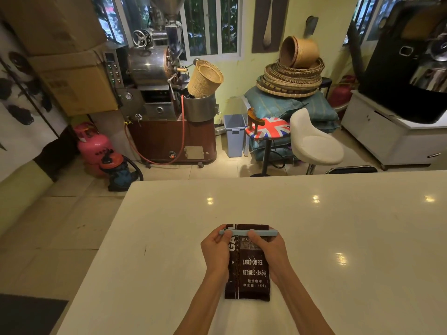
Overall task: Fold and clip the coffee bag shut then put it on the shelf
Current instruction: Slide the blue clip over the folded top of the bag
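A dark brown coffee bag (249, 274) with white print lies flat on the white counter (338, 238), its top end pointing away from me. A long light-blue clip (263, 232) lies across the bag near that top end. My left hand (216, 250) grips the clip's left end and the bag's left edge. My right hand (268, 250) presses fingers on the clip near its middle and holds the bag's right side. No shelf is in view.
Beyond the counter's far edge stand a white stool (314, 141), a flag-pattern stool (268, 128) and a blue bin (234, 134). A coffee roaster (159, 93) and a pink gas cylinder (93, 146) are at the back left. A white cabinet (387, 134) stands right.
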